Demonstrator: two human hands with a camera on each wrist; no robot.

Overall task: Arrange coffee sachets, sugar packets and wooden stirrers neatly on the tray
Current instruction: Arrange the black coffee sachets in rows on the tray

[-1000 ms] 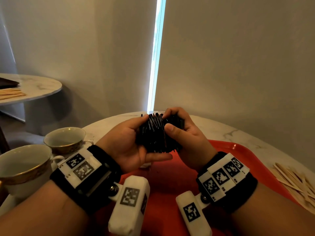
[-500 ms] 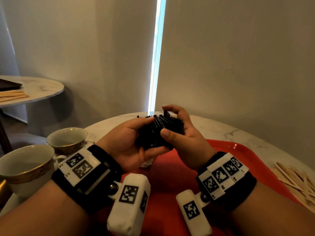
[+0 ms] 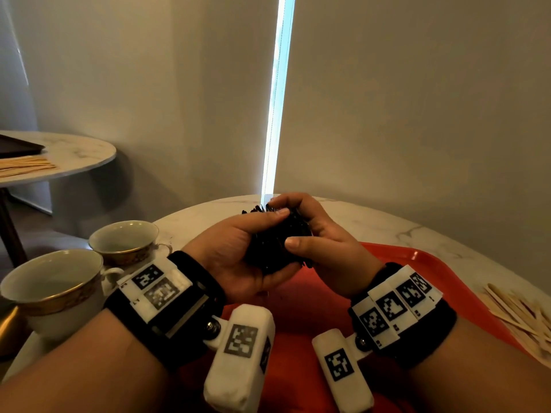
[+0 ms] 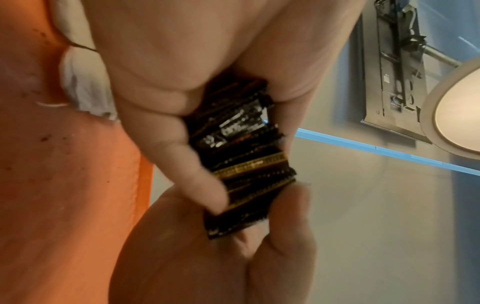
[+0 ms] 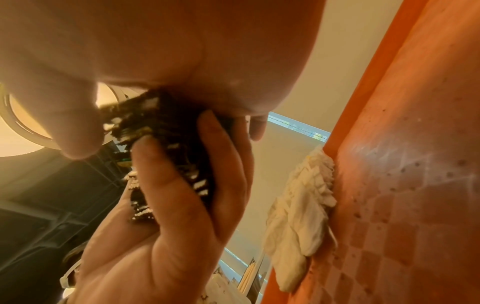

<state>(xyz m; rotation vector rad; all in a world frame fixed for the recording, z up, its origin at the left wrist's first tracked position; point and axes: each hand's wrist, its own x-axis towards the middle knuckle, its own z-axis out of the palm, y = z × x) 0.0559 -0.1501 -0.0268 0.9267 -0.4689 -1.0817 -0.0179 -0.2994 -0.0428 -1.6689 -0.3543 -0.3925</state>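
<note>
No words, brand names or numbers can be read anywhere; the wrist bands [image 3: 167, 290] bear only black-and-white square code markers, and the print on the dark sachets [image 4: 241, 148] is blurred.

Coffee sachets [image 3: 275, 242] bunched between left hand [image 3: 235, 257] and right hand [image 3: 325, 248], above tray [image 3: 417, 260] on table [image 3: 387, 225]. Sugar packets [image 5: 303, 197] on tray. Wooden stirrers [image 3: 518, 314] right of tray; two cups [image 3: 89, 269] left.
</note>
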